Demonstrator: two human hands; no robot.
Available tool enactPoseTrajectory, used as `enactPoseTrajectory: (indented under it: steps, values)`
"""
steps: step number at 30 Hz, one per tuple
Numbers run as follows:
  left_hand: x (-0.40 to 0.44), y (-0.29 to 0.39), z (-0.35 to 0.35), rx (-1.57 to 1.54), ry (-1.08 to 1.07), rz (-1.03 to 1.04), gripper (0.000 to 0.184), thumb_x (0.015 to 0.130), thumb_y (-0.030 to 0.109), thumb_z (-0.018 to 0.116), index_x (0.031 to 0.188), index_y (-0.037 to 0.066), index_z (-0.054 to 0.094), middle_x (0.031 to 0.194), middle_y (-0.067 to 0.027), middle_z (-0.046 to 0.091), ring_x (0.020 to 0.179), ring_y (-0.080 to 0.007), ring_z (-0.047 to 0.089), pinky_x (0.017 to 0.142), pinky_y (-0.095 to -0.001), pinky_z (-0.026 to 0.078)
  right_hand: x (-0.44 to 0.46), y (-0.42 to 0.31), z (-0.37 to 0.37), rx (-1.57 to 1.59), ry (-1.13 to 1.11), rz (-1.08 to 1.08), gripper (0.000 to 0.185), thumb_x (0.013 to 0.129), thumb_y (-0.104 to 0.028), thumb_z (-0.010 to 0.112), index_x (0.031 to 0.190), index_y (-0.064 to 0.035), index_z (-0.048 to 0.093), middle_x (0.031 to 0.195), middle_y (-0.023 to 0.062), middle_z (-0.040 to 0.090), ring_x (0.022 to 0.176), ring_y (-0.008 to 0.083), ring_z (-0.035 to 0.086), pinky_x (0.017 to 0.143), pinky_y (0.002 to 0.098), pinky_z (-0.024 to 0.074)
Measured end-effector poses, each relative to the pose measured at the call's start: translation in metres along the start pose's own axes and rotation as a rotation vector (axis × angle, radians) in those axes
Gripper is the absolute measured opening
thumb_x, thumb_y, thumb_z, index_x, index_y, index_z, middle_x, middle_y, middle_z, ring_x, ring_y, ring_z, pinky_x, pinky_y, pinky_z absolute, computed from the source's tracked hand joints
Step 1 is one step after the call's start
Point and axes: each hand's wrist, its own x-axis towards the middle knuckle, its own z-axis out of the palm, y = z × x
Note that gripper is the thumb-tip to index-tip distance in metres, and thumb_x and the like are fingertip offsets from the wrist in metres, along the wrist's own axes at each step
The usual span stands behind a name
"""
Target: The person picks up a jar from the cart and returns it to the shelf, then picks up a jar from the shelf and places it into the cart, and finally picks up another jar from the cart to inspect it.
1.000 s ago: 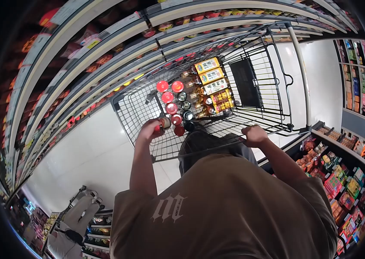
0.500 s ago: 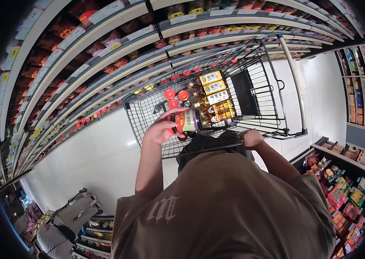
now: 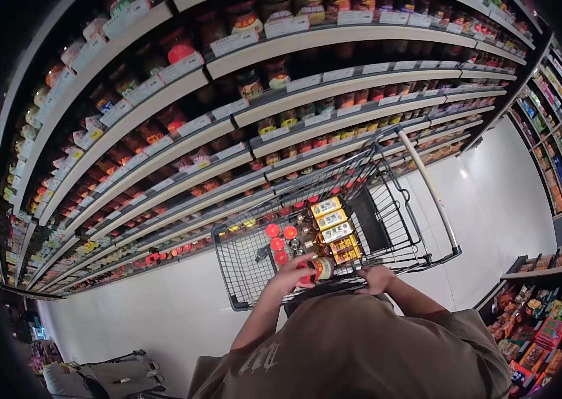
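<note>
my left hand (image 3: 287, 274) closed round red-lidded pale-labelled glass jar (image 3: 323, 268), seemingly not yet set down, inside near edge of black wire cart (image 3: 244, 266). right hand (image 3: 377, 279) curled at same edge, hold unclear. already in cart: upright red-lidded jars (image 3: 277, 244), yellow- and white-labelled bottles (image 3: 338, 231).

Left hand (image 3: 289, 276) holding jar (image 3: 323, 268); right hand (image 3: 377, 278) gripping cart (image 3: 244, 258) side; bottles (image 3: 336, 232) lying inside.

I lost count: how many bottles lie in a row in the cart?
5: two yellow-labelled bottles, far end; one white-labelled bottle, middle; two gold-labelled bottles, near end; more may be hidden.
</note>
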Motion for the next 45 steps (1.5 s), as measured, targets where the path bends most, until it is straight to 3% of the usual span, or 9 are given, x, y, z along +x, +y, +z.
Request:
enactPoseTrajectory:
  steps: [9,14,17,22,26,31,35,41,45]
  values:
    - [0.006,-0.017,0.113,0.073,-0.097,-0.035,0.074,0.086,0.01,0.07,0.15,0.004,0.033,0.132,-0.0159,0.051,0.112,-0.0227,0.06,0.08,-0.0361,0.061,-0.037,0.003,-0.019,0.603,0.341,-0.226,0.089,0.073,-0.037,0.083,0.144,-0.0073,0.039,0.134,0.0218,0.053,0.12,0.0362,0.056,0.101,0.0397,0.0459]
    - [0.006,-0.008,0.179,0.147,-0.033,-0.05,0.082,0.085,0.017,0.071,0.153,0.012,0.026,0.133,-0.0138,0.047,0.118,-0.0267,0.055,0.079,-0.0397,0.061,-0.086,0.026,-0.031,0.72,0.382,-0.181,0.078,0.068,-0.03,0.087,0.132,-0.0053,0.049,0.107,0.0158,0.068,0.097,0.0316,0.068,0.087,0.0381,0.054]
    - [0.007,-0.01,0.198,0.092,-0.026,-0.038,0.083,0.086,0.02,0.073,0.153,0.01,0.026,0.134,-0.0145,0.046,0.119,-0.0283,0.054,0.078,-0.0396,0.061,-0.104,0.039,-0.039,0.838,0.402,-0.252,0.074,0.067,-0.028,0.087,0.128,-0.005,0.052,0.107,0.0177,0.067,0.098,0.0327,0.067,0.087,0.0377,0.0532]
    - [0.006,-0.008,0.208,0.042,-0.127,0.029,0.077,0.097,0.044,0.057,0.154,0.008,0.02,0.138,-0.0128,0.05,0.115,-0.0244,0.06,0.077,-0.0391,0.06,-0.12,0.053,-0.044,0.978,0.401,-0.315,0.072,0.067,-0.023,0.087,0.126,-0.0032,0.053,0.106,0.0146,0.067,0.099,0.0251,0.067,0.088,0.0348,0.052]
    - [0.007,-0.004,0.208,0.061,-0.181,0.046,0.083,0.095,0.072,0.023,0.152,0.011,0.03,0.144,-0.0102,0.048,0.121,-0.0266,0.056,0.096,-0.0428,0.049,-0.124,0.055,-0.04,1.222,0.464,-0.309,0.069,0.07,-0.015,0.086,0.128,-0.0015,0.051,0.112,0.008,0.063,0.103,0.0162,0.062,0.092,0.0324,0.0494]
    - [0.001,-0.017,0.228,-0.07,-0.199,0.234,0.077,0.097,0.065,0.034,0.15,0.01,0.033,0.143,-0.0082,0.048,0.129,-0.0231,0.047,0.108,-0.0474,0.036,-0.129,0.051,-0.047,1.654,0.525,-0.232,0.064,0.074,-0.01,0.084,0.128,-0.0018,0.049,0.113,0.0052,0.061,0.104,0.0112,0.058,0.092,0.0273,0.0472]
    - [0.01,-0.024,0.243,0.107,-0.197,0.435,0.069,0.095,0.031,0.063,0.15,0.011,0.027,0.144,-0.0049,0.044,0.13,-0.0168,0.045,0.104,-0.0378,0.039,-0.129,0.053,-0.055,1.409,0.649,-0.192,0.063,0.075,-0.011,0.084,0.126,-0.0009,0.05,0.11,0.0044,0.061,0.102,0.0113,0.059,0.09,0.0278,0.0486]
    - [0.024,-0.03,0.277,-0.173,-0.049,0.502,0.048,0.099,0.009,0.055,0.143,0.006,0.038,0.134,-0.004,0.053,0.123,-0.0129,0.051,0.098,-0.0313,0.046,-0.133,0.041,-0.067,0.883,0.768,-0.08,0.072,0.072,-0.033,0.086,0.123,0.0021,0.049,0.094,0.0149,0.069,0.083,0.0218,0.07,0.076,0.0329,0.0549]
    - [0.029,-0.048,0.262,-0.542,0.015,0.521,0.034,0.099,0.01,0.054,0.133,0.005,0.049,0.127,-0.0075,0.06,0.122,-0.0209,0.056,0.1,-0.0392,0.049,-0.138,0.043,-0.068,0.81,0.508,-0.203,0.067,0.078,-0.032,0.081,0.127,0.0029,0.051,0.088,0.0149,0.067,0.075,0.0272,0.067,0.069,0.0328,0.0536]
